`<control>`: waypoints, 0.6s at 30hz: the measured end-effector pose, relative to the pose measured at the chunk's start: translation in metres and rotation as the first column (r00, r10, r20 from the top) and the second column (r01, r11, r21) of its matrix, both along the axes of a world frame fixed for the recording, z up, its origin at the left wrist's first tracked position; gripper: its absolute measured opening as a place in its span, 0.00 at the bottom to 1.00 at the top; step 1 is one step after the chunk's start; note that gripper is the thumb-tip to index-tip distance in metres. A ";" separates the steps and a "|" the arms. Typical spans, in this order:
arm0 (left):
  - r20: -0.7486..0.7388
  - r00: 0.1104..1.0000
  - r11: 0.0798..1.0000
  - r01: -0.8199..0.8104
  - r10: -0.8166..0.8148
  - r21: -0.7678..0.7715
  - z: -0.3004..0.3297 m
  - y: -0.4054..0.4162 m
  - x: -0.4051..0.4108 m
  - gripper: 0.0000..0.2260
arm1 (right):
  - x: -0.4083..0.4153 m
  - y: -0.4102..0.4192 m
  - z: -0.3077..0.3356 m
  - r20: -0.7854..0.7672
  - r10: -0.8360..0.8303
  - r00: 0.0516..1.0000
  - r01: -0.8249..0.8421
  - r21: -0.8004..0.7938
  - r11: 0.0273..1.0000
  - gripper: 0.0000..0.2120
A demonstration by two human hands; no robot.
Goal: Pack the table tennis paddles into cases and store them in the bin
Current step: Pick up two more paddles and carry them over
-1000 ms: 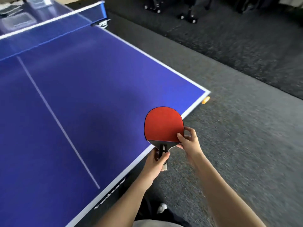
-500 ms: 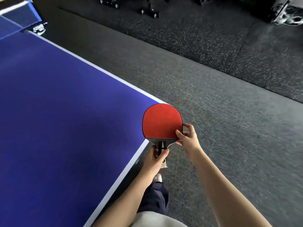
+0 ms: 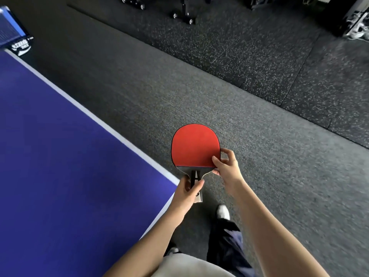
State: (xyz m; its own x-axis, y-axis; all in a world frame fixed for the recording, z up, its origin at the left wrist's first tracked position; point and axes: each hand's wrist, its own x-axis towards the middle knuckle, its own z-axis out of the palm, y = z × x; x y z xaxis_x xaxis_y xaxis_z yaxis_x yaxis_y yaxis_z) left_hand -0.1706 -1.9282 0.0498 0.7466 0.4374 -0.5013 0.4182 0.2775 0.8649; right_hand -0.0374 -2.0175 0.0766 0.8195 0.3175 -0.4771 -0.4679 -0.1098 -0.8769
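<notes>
Red-faced paddle (image 3: pixel 195 145) held upright: my left hand (image 3: pixel 186 193) grips its handle, my right hand (image 3: pixel 226 166) pinches the blade's edge.

Both forearms (image 3: pixel 269 226) are bare, no sleeves showing. A light grey top (image 3: pixel 185 264) covers the torso, with dark navy trousers (image 3: pixel 225 244) and a white shoe (image 3: pixel 223 211).

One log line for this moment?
left hand: grips handle | right hand: pinches blade edge | red-faced wooden paddle: uncased, above floor | case, bin: unseen

Red paddle (image 3: pixel 195 145), face up, handle nearest
</notes>
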 end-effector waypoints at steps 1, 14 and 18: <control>-0.004 1.000 1.000 -0.019 0.019 0.004 0.000 0.000 0.019 0.07 | 0.021 0.003 -0.001 -0.003 0.021 1.000 -0.021 0.004 1.000 0.17; 0.008 0.926 0.926 -0.378 0.378 -0.009 0.019 0.009 0.240 0.07 | 0.262 0.065 0.022 0.022 0.382 0.924 -0.382 0.025 0.924 0.18; 0.009 0.866 0.865 -0.501 0.501 0.024 0.019 0.046 0.274 0.05 | 0.298 0.121 0.017 0.027 0.499 0.866 -0.499 0.018 0.866 0.19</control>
State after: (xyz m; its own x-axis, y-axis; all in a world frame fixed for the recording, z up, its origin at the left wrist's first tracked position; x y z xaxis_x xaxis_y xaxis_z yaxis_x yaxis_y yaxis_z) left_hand 0.1035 -1.8824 0.0688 0.4252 0.7648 -0.4840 0.2266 0.4277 0.8751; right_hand 0.2601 -1.8963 0.0940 0.5585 0.6976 -0.4487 -0.3375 -0.3030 -0.8912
